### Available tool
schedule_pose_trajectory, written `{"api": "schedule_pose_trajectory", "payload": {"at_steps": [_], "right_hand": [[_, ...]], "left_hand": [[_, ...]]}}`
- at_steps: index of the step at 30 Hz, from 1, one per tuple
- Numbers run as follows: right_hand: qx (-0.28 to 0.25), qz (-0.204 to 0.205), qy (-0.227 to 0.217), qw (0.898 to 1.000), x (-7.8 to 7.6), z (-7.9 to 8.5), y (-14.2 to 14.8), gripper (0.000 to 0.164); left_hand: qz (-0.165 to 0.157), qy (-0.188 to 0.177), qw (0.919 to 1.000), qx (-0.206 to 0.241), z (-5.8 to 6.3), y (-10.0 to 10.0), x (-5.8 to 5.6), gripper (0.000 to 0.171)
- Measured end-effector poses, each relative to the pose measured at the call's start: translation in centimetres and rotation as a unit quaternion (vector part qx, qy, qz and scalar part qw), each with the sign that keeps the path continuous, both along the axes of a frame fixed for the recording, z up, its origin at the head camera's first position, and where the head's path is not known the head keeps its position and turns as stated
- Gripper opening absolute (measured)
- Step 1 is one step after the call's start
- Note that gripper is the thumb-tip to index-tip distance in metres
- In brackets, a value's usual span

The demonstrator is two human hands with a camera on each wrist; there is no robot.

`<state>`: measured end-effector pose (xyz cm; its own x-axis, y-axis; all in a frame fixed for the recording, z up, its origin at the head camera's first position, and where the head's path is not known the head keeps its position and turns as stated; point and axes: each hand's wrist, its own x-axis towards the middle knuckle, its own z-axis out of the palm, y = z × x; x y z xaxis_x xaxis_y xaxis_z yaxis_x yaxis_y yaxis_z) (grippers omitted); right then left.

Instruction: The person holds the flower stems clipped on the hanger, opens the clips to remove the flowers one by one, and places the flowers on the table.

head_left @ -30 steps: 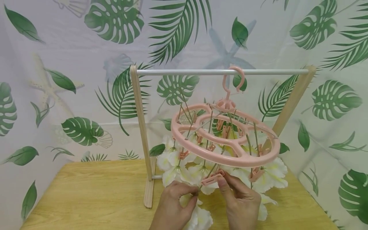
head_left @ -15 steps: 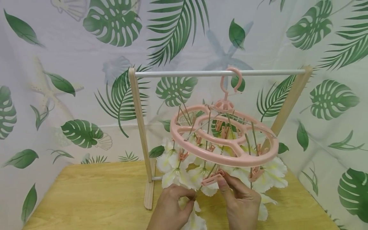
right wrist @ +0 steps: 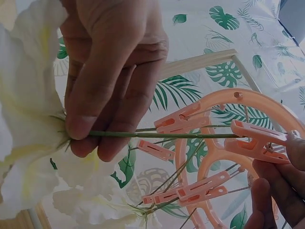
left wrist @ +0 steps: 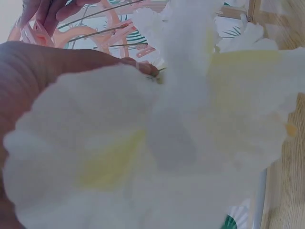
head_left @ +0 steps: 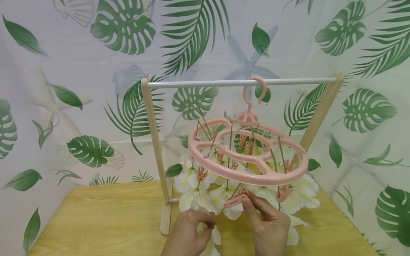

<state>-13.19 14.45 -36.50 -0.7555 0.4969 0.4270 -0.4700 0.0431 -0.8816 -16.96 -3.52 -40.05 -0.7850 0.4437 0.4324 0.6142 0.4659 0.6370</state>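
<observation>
My left hand [head_left: 189, 233] pinches the green stem [right wrist: 181, 135] of a white artificial flower [left wrist: 109, 157] just above its bloom. Big white petals with yellow streaks fill most of the left wrist view. Thumb and fingers of my right hand [head_left: 269, 224] pinch the tail of a pink clothespin [head_left: 236, 200] under the front of a pink round clip hanger [head_left: 237, 175]. In the right wrist view the stem runs straight from the left fingertips to the clothespin's jaws. Other clothespins [right wrist: 205, 186] on the hanger hold several more stems.
The hanger hooks over the white bar [head_left: 198, 84] of a rack with wooden posts [head_left: 153, 135]. More white flowers [head_left: 195, 195] hang beneath the ring, close around both hands. The rack stands on a wood-grain table [head_left: 105, 220] before a leaf-printed backdrop [head_left: 80, 117].
My left hand has moved down and slightly left along the stem, with the bloom lower too. My right hand keeps its pinch on the clothespin. The head view has shifted slightly.
</observation>
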Motion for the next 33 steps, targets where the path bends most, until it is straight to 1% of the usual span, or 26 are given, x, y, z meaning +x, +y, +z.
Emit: {"api": "schedule_pose_trajectory", "payload": {"at_steps": [6,10,14,19,22,24,33], "right_hand": [[0.002,-0.003,0.007,1.0,-0.1,-0.1,0.0,0.014],[-0.009,0.002,0.015,1.0,-0.1,-0.1,0.0,0.015],[-0.005,-0.003,0.02,1.0,-0.1,-0.1,-0.1,0.016],[-0.003,-0.009,0.02,1.0,-0.1,-0.1,-0.1,0.015],[-0.006,-0.01,0.023,1.0,-0.2,-0.1,-0.1,0.015],[-0.004,-0.01,0.027,1.0,-0.2,-0.1,-0.1,0.014],[0.002,-0.011,0.03,0.999,-0.2,-0.2,0.1,0.015]], "left_hand": [[0.003,-0.021,0.9997,-0.009,0.0,-0.2,0.0,0.02],[0.004,-0.036,0.9993,-0.012,0.0,-0.4,0.0,0.02],[0.007,-0.051,0.9985,-0.021,0.0,-0.5,0.0,0.019],[0.01,-0.057,0.9977,-0.035,0.0,-0.7,0.0,0.017],[0.008,-0.056,0.9974,-0.044,-0.1,-0.8,0.0,0.017],[0.005,-0.062,0.9969,-0.049,-0.2,-0.9,-0.1,0.018],[-0.004,-0.116,0.9915,-0.06,-0.4,-1.2,-0.3,0.02]]}}
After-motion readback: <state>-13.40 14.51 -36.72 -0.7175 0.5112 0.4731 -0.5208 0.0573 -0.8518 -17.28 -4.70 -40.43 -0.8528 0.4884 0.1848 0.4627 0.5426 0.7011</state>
